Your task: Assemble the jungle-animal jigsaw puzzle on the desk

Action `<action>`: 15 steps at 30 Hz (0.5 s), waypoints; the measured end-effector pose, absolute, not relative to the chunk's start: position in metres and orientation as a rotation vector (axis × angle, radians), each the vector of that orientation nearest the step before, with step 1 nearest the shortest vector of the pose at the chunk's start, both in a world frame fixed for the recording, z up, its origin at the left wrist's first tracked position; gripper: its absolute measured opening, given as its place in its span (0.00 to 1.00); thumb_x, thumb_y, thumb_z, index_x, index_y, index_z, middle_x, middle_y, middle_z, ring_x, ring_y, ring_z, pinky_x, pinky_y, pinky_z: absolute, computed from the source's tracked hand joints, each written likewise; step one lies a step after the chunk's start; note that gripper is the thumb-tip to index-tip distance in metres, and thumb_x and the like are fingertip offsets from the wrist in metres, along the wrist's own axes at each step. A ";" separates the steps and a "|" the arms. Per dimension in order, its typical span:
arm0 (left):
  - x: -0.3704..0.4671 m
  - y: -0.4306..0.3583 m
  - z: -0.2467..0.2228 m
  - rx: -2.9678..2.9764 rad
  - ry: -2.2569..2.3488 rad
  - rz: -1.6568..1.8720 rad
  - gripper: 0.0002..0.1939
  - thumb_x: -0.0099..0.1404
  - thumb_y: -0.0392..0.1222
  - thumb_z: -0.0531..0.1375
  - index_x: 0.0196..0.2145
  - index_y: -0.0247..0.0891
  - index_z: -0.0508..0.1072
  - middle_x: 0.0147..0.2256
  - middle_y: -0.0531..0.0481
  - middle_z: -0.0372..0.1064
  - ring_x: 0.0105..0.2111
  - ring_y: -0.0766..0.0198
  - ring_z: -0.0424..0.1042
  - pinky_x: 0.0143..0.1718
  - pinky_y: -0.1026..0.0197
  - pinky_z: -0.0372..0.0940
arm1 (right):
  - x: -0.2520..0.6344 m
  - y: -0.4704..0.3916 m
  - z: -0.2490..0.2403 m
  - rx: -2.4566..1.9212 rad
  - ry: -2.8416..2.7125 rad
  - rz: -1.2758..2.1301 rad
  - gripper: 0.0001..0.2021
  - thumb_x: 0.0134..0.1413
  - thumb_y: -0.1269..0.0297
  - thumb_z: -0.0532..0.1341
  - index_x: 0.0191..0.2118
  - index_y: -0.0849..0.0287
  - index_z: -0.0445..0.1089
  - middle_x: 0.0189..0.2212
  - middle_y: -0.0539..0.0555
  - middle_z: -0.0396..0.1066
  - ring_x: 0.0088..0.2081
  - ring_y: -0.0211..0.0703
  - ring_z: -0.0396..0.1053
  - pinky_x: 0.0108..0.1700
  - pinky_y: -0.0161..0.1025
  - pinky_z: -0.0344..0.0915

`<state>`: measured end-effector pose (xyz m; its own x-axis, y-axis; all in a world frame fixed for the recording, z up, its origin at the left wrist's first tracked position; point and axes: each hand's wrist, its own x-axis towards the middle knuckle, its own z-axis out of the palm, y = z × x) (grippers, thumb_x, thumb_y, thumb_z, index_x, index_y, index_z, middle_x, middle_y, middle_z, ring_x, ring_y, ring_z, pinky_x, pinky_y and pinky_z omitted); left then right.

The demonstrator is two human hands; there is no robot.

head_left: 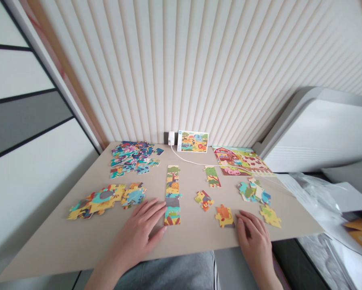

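My left hand (141, 229) lies flat on the table with its fingers stretched out. Its fingertips touch the left edge of a strip of joined jigsaw pieces (172, 188) showing a tree, a spotted animal and a green animal on water. Near the table's front edge, my right hand (255, 233) rests with fingers loosely curled and thumb close to the index finger; nothing shows in it. Just left of it is an orange and yellow jigsaw piece (224, 216). A jigsaw piece with a lion (204, 200) lies between the hands, below a green tree section (212, 176).
Jigsaw pieces form a dark blue pile (132, 155) at the back left and a yellow pile (98, 200) in front. Blue-green pieces (253, 191) and a yellow piece (270, 216) lie right. Behind are a picture card (193, 141), a farm picture (241, 161) and a white charger (171, 138) with cable.
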<state>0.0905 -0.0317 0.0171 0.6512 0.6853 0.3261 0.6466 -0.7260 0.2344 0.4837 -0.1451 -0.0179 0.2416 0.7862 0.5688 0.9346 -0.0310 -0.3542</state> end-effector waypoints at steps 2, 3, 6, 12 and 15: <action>0.090 -0.031 0.015 2.775 1.122 0.603 0.27 0.73 0.48 0.59 0.68 0.45 0.65 0.66 0.50 0.65 0.68 0.49 0.60 0.68 0.43 0.60 | 0.488 -0.147 -0.018 -1.844 -1.603 -0.256 0.13 0.68 0.56 0.59 0.46 0.54 0.78 0.52 0.59 0.76 0.54 0.56 0.71 0.58 0.56 0.65; 0.089 -0.031 0.014 2.781 1.124 0.601 0.28 0.73 0.49 0.59 0.68 0.45 0.65 0.67 0.50 0.64 0.68 0.49 0.60 0.68 0.43 0.60 | 0.489 -0.147 -0.018 -1.847 -1.614 -0.244 0.12 0.68 0.56 0.59 0.47 0.53 0.78 0.52 0.59 0.76 0.54 0.56 0.71 0.58 0.56 0.65; 0.089 -0.030 0.012 2.793 1.132 0.600 0.27 0.74 0.50 0.59 0.67 0.45 0.66 0.66 0.50 0.64 0.68 0.49 0.60 0.67 0.42 0.61 | 0.490 -0.149 -0.016 -1.864 -1.626 -0.222 0.13 0.68 0.57 0.58 0.47 0.53 0.78 0.53 0.58 0.76 0.55 0.56 0.71 0.59 0.56 0.65; 0.090 -0.030 0.013 2.784 1.124 0.620 0.26 0.73 0.49 0.59 0.67 0.46 0.67 0.66 0.49 0.65 0.67 0.49 0.61 0.67 0.43 0.62 | 0.496 -0.148 -0.017 -1.904 -1.648 -0.207 0.13 0.68 0.54 0.59 0.46 0.51 0.79 0.52 0.56 0.77 0.53 0.55 0.72 0.58 0.56 0.65; 0.090 -0.029 0.013 2.777 1.113 0.663 0.26 0.73 0.48 0.60 0.66 0.45 0.67 0.65 0.48 0.67 0.66 0.49 0.63 0.66 0.43 0.62 | 0.510 -0.140 -0.013 -1.946 -1.688 -0.159 0.14 0.68 0.52 0.58 0.45 0.50 0.79 0.48 0.55 0.79 0.49 0.54 0.74 0.57 0.54 0.66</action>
<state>0.0901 -0.0290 0.0126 0.6430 0.6740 0.3636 0.6408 -0.7335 0.2267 0.5099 -0.1398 -0.0133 0.2029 0.8781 0.4333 0.9435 -0.0569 -0.3265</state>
